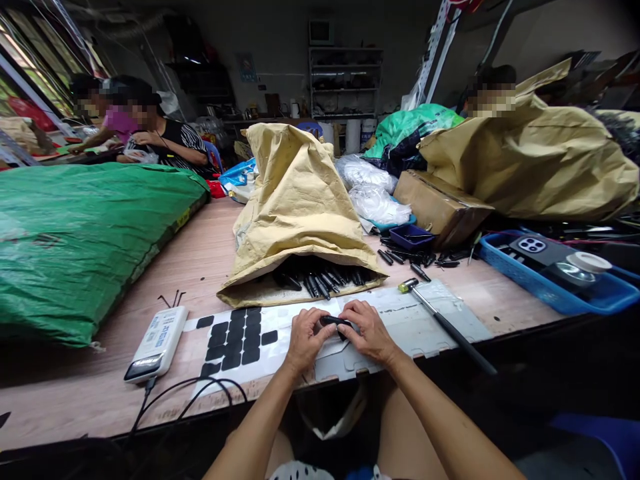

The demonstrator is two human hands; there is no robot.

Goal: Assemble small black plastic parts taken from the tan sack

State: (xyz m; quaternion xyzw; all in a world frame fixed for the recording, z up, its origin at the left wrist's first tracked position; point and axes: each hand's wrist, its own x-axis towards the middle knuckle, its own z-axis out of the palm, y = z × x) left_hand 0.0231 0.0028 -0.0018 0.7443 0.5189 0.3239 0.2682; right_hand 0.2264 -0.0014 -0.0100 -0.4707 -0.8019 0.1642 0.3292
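Note:
Between my fingers, close to the table's front edge, is a small black pen-like tube (336, 321). My left hand (306, 339) grips its left end and my right hand (369, 333) grips the right end, both closed in a pinch. Part of the tube is hidden by my fingers. Under my hands lies a pale grey board (400, 327). Just beyond, a tan sack (300, 200) opens toward me with several similar black tubes (320, 283) in its mouth. A hammer (445, 323) rests to the right of my right hand.
Left of my hands are a sheet of black square stickers (233, 340) and a white power bank (159, 345) with a cable. A green sack (90, 240) fills the far left. At right stand a blue tray (550, 297) and a cardboard box (437, 207). Other people sit behind.

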